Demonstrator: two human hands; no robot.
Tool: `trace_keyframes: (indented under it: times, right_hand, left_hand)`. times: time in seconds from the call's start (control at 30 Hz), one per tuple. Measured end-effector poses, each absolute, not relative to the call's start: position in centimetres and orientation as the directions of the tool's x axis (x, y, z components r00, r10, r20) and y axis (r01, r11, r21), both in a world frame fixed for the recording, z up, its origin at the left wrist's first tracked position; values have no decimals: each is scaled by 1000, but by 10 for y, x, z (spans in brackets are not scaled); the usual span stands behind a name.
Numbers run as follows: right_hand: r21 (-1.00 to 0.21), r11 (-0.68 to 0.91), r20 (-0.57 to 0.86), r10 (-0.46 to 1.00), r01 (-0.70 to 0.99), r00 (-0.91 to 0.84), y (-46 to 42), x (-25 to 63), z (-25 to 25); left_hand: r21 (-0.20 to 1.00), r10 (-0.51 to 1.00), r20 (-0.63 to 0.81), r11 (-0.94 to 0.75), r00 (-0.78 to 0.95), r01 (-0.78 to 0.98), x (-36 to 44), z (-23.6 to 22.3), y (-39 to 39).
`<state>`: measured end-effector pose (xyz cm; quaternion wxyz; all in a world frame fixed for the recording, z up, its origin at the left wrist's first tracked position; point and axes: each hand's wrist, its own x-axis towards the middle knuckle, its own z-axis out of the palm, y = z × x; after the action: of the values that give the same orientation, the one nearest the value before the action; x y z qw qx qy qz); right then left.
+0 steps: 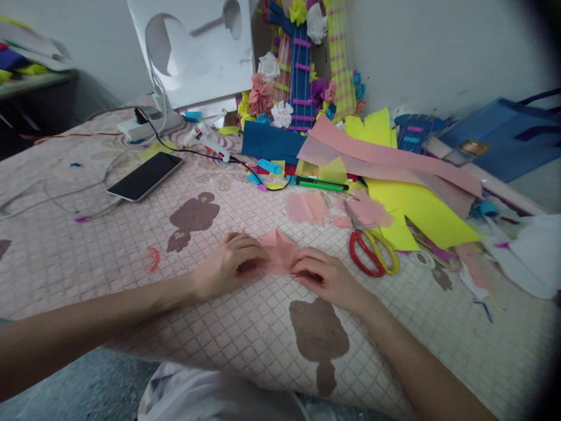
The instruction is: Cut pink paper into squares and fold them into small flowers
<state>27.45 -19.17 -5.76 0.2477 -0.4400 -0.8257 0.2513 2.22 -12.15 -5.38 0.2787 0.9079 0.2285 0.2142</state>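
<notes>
- Over the near part of the table [236, 330], the pink paper [278, 250] is lying between the two hands, its top rising to a folded peak.
- The left hand [236, 260] is holding the paper's left side, its grip closing narrowly with fingers curling over the edge.
- The right hand [322, 272] is pinching the paper's right side in a narrow grip, thumb and fingers meeting at the edge.
- Just beyond the paper, pink pieces [307, 207] are lying flat, with more pink scraps [370, 209] lying to their right.
- Near the right hand, the scissors [363, 228] are resting with their red and yellow handles toward the person, their blades pointing at the scraps.
- Behind these, a green cutter [322, 184] is lying crosswise.
- Farther right, yellow sheets [421, 210] are spreading under long pink strips [394, 155], and a tape roll [423, 260] is lying near the yellow.
- Beyond the cutter, a blue sheet [272, 142] is lying beside the glue gun [208, 143].
- At the left, a phone [145, 176] is lying face up, a cable running to it.
- At the back, a white board [197, 52] is standing beside paper guitars [301, 76] and paper flowers [262, 93].
</notes>
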Motion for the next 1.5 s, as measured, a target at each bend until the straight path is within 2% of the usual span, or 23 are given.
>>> trace_keyframes:
  times: [0.33,0.63,0.8,0.93,1.07,1.3,1.5]
  right_hand:
    - [-718,399,111,875,571,-472,-189,279,-54]
    - [-700,439,188,874,563,-448,-192,273,-53]
    - [-701,415,125,872,581,-473,-192,272,-50]
    - [-690,437,159,869,577,-468,-190,274,-52]
    - [-720,372,103,893,586,-439,-189,275,-52]
    - [-705,384,133,897,596,-421,-190,270,-47]
    - [-645,352,124,924,678,-362,-190,258,-48]
  left_hand:
    - [612,515,255,-741,818,276,19,-57,-117]
    - [631,530,256,-726,809,276,21,-55,-118]
    - [618,500,248,-742,830,262,19,-55,-118]
    - [618,475,253,-750,843,237,17,-56,-116]
    - [614,465,254,-755,848,231,16,-58,-112]
    - [637,494,221,-726,841,259,19,-57,-110]
    - [612,576,163,-696,801,376,33,-55,-118]
